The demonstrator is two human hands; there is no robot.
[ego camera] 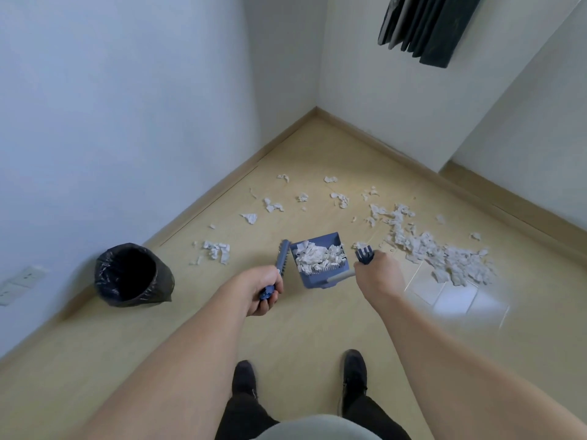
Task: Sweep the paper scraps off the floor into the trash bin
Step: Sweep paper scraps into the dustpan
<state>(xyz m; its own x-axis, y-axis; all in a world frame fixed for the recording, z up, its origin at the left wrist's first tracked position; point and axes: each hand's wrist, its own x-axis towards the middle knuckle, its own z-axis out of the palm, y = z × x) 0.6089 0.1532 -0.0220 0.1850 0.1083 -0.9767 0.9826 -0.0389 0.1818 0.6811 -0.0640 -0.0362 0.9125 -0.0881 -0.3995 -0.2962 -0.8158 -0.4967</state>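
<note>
My left hand grips the handle of a small blue brush, whose head points away from me just left of the dustpan. My right hand holds the grey handle of a blue dustpan, lifted and holding a heap of white paper scraps. More scraps lie in a thick band on the floor to the right, and scattered bits lie to the left and behind. A trash bin lined with a black bag stands by the left wall, mouth open.
Two white walls meet in a corner ahead, with a wooden skirting along the floor. A dark curtain hangs at the upper right. Wall sockets sit low at the far left. My two dark shoes stand on the wood floor below.
</note>
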